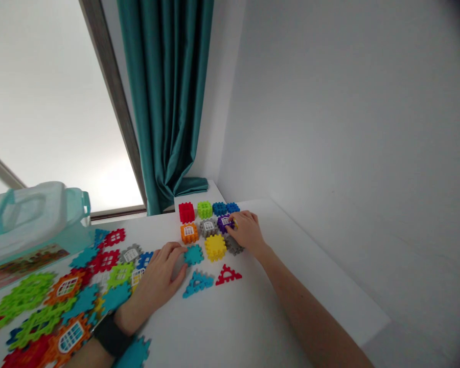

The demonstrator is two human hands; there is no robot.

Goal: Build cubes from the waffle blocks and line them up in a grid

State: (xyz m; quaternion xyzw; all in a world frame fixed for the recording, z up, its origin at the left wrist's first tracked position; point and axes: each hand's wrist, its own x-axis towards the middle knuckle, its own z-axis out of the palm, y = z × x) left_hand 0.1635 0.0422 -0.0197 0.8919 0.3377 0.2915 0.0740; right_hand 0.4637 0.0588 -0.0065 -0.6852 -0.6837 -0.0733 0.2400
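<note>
looks like a room in a home, seated by a window; can't tell which room. evidence: long teal curtain [164, 102] hanging beside big bright window panes [49, 92] set in a dark frame [113, 87], hem bunched near the tabletop. plain pale wall [341, 128] on the right. smooth white table [230, 322] in that corner, spread with bright plastic toy tiles [118, 276], several with little window grids. lidded translucent storage box [74, 212] with teal handles, far left.

There are two toothed plastic triangles [198, 283], light-blue and red, one lidded turquoise plastic box [42, 225] and one teal fabric curtain [168, 92].
</note>
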